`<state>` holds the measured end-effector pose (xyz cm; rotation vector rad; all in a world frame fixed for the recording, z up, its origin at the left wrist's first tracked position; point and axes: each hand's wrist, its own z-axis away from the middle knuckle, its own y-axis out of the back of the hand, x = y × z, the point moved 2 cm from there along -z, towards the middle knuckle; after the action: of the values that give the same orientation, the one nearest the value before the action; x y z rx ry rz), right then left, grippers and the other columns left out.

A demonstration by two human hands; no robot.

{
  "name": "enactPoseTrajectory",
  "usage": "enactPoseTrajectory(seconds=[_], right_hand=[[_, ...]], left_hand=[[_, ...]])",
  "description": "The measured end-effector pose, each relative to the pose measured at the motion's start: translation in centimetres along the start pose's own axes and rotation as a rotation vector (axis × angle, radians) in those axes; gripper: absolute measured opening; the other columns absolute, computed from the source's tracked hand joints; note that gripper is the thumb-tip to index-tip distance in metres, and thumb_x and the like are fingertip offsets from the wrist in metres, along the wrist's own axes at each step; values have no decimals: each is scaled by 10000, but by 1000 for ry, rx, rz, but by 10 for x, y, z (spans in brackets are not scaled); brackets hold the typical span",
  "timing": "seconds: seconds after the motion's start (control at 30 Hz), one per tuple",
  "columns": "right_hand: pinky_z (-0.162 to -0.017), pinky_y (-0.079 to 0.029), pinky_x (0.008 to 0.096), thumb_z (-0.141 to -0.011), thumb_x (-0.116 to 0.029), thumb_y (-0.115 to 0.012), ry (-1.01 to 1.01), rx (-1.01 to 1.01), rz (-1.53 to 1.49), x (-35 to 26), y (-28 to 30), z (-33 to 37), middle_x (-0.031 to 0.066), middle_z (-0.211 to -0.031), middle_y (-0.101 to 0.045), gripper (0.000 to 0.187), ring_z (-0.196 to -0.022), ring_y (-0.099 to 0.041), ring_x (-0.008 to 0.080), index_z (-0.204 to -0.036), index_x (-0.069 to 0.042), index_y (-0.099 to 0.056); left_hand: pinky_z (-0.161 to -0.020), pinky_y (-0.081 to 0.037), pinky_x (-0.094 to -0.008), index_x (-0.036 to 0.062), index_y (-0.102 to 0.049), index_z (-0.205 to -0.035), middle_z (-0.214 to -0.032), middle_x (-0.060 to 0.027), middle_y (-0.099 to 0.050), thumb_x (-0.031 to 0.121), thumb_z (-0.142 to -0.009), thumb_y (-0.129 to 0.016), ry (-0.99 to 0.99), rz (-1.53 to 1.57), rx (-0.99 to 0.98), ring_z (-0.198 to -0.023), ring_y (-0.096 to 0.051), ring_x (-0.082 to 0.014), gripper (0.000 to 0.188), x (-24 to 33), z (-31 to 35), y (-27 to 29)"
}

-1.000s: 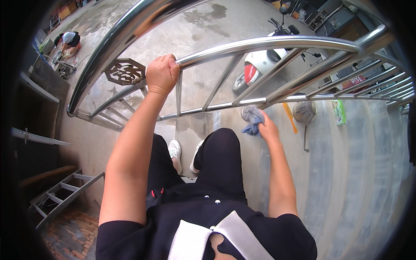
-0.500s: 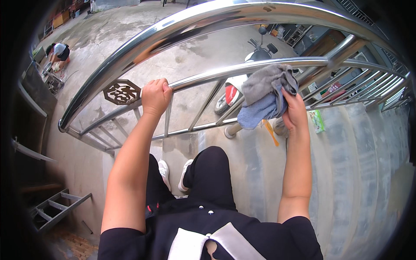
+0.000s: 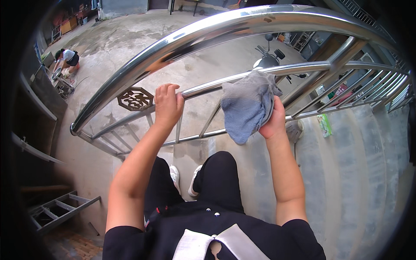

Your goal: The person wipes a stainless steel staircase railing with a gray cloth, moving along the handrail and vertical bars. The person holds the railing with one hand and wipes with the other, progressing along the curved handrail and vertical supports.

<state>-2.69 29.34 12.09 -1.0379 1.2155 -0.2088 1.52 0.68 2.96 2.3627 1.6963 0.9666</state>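
Observation:
A grey-blue cloth (image 3: 248,106) hangs folded over the middle rail (image 3: 203,89) of a shiny stainless steel railing. My right hand (image 3: 275,120) is closed on the cloth's right side and presses it against that rail; some of its fingers are hidden behind the cloth. To the left, my left hand (image 3: 168,105) grips the same rail, its fingers curled over the top. Just beyond it, an octagonal metal ornament (image 3: 135,99) with a cut-out pattern sits between the middle rail and the thick curved top rail (image 3: 173,48).
Concrete steps (image 3: 346,173) run down the right side, with a green packet (image 3: 324,125) lying on them. Behind the railing stands a scooter (image 3: 266,60). A metal ladder (image 3: 65,207) is at lower left. Another person (image 3: 67,60) crouches far left in the yard.
My right hand has moved the cloth left along the rail, closer to my left hand. My left hand stays on the rail, its fingers looser than before. The whole view has shifted slightly.

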Motion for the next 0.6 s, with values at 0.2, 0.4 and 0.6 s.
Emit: enactPoseTrajectory(seconds=[0.2,0.4,0.6], right_hand=[[-1094,-358,456,-904,-318,-385,-90,43,3,37,-13,-3,161,-1326,-561,526,-1251,-509,319,-1308,-8,-516],[-1100,-340,437,-868,-557,-454,-352,-201,-70,57,5,10,136,-1445,-452,758,-1332,-433,277,-1418,-38,-413],[-1032,-373,335,-869,-265,-687,-161,-121,288,71,25,11,77,-1335,-518,589,-1207,-496,176,-1363,-61,-438]], left_hand=[[-1096,-295,-389,56,-597,-1261,-1293,-87,-580,476,-989,-461,845,1416,-742,-1262,-448,-213,519,69,2,17],[-952,-439,-282,24,-600,-1244,-1150,-57,-656,301,-954,-616,799,1374,-582,-1076,-588,-144,401,74,-19,44],[-869,-453,-239,5,-627,-1174,-1018,-13,-664,202,-985,-577,375,888,-728,-956,-549,-70,277,90,-38,54]])
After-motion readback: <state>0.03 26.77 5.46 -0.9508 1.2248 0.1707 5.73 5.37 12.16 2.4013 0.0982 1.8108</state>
